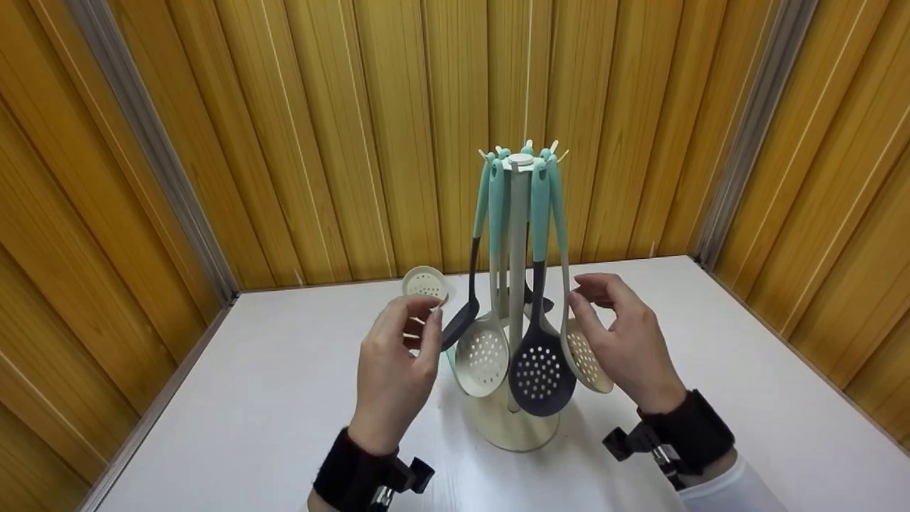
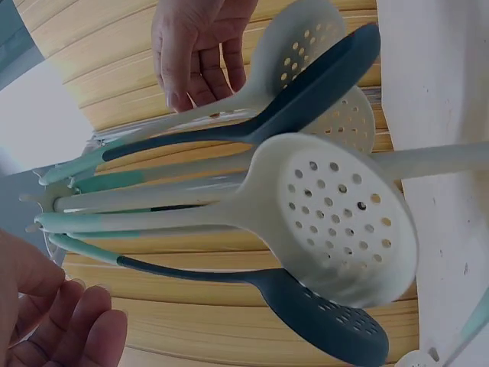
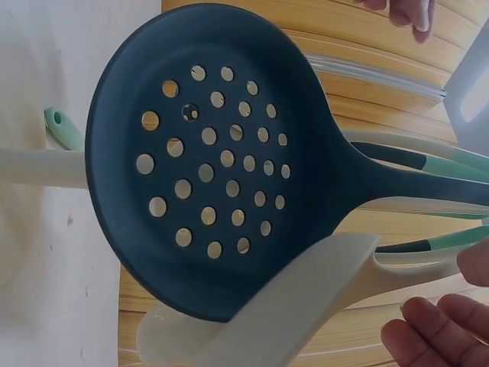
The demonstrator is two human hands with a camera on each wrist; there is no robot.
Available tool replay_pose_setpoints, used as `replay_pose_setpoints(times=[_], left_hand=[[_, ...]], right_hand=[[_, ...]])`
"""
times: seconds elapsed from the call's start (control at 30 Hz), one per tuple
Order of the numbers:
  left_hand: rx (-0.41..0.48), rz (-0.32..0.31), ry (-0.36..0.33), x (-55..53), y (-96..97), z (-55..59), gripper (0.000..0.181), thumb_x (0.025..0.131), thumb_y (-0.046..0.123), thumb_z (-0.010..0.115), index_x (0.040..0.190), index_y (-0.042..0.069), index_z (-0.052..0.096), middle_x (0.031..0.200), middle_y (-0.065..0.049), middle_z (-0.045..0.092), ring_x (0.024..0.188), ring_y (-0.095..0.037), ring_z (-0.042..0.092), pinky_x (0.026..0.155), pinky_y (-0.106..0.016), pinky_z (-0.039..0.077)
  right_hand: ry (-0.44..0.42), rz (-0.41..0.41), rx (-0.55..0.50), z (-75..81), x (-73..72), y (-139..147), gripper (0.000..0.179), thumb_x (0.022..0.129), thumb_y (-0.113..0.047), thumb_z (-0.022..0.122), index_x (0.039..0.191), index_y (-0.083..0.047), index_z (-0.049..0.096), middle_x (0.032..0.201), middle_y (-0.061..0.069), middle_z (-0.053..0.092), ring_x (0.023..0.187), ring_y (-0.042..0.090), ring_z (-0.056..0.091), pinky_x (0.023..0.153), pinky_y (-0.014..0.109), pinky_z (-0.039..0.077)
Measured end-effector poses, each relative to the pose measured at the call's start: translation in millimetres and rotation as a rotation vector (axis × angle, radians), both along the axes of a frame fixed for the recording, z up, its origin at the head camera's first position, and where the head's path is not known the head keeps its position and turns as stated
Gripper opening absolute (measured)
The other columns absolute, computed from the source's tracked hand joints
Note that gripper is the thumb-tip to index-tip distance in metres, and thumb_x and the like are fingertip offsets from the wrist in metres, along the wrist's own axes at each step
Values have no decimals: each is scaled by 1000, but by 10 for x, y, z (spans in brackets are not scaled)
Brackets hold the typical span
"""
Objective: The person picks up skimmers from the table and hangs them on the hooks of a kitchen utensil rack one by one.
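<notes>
A rotating-style utensil stand [image 1: 517,284] holds several skimmers and spoons by mint handles. My left hand [image 1: 398,355] is beside the dark utensil [image 1: 461,323] on its left, fingers loosely bent. In the left wrist view the left hand [image 2: 57,313] holds nothing. My right hand [image 1: 629,334] is at the right, its thumb by the neck of a cream skimmer [image 1: 584,355]. The right wrist view shows a gap between that hand's thumb and fingers [image 3: 428,329]. A white skimmer [image 1: 482,359] and a dark skimmer [image 1: 543,373] hang in front.
Behind the left hand, another pale skimmer [image 1: 424,281] lies on the white table [image 1: 284,398]. The stand's round base [image 1: 519,435] sits on the table. Wood-patterned panels [image 1: 341,142] enclose the back and sides.
</notes>
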State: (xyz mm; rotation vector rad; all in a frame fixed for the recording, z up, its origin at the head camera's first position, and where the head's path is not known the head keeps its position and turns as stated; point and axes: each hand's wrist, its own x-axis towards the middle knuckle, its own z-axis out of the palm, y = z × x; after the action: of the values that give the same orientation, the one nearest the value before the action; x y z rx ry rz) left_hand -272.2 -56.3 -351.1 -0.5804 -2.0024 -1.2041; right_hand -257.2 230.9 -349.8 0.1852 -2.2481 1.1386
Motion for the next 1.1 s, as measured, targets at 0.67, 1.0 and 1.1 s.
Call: replay_pose_setpoints(times=[0.67,1.0,1.1], left_hand=[[-406,184,-287,-1235,-296,-508,12,103,9,72,114,7,74,101,-10,75,86,-26,72,78,-46,62],[-752,133,-293,-1571,22,-910,31,91,-6,81,119,7,78,115,-13,76,108,-35,76,89,-49,66],[-814,115,-286,-1815,67,-1213,36,86,-10,80,115,10,80,112,-11,76,104,-35,75,85,-52,66]], right_hand=[[17,-37,-12,-4,-23,-22,31,112,-20,66,140,-7,68,121,10,77,120,23,70,108,30,50],[29,-45,1,-23,-20,-2,31,112,-20,66,140,-6,67,121,9,76,120,24,71,106,19,48],[22,-43,3,-21,-9,-5,32,112,-21,66,140,-6,67,121,9,77,120,23,71,107,21,48]])
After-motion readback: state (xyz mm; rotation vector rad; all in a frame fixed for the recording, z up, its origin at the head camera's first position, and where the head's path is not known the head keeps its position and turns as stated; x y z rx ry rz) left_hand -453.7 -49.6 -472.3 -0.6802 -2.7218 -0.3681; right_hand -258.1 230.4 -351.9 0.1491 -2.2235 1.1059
